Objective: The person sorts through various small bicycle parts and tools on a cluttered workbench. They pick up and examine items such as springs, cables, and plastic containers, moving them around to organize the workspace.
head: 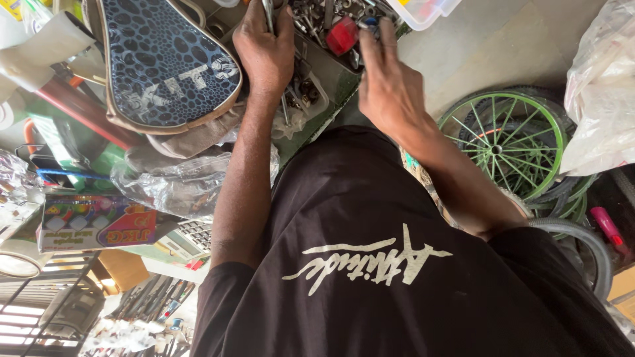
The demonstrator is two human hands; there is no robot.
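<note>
We look down over our own dark shirt (370,264) at a crowded worktop (337,86) with a tray of loose metal parts (324,20) at the far edge of the view. Our left hand (264,49) is closed around a slim metal tool (268,13), whose shaft rises from the fist toward the far edge; we cannot tell what kind of tool it is. Our right hand (387,86) reaches into the same tray, fingers (380,39) partly curled and drawn close together at a small blue-tipped piece (369,23); whether it is gripped or only touched we cannot tell. A red plastic part (342,36) lies in the tray between the two hands, just beside the right fingertips. Left of the left hand, a bicycle saddle (165,63) with a blue-and-black mottled cover rests tilted on a heap of goods. Near of it lie crumpled clear plastic bags (178,182) and a colourful printed box (99,225). A clear plastic container (423,10) stands at the far edge, right of the tray. To the right, well apart from the hands, a small wheel with a green rim (506,142) leans among dark tyres (582,238), and a white plastic bag (602,92) hangs beyond it.
</note>
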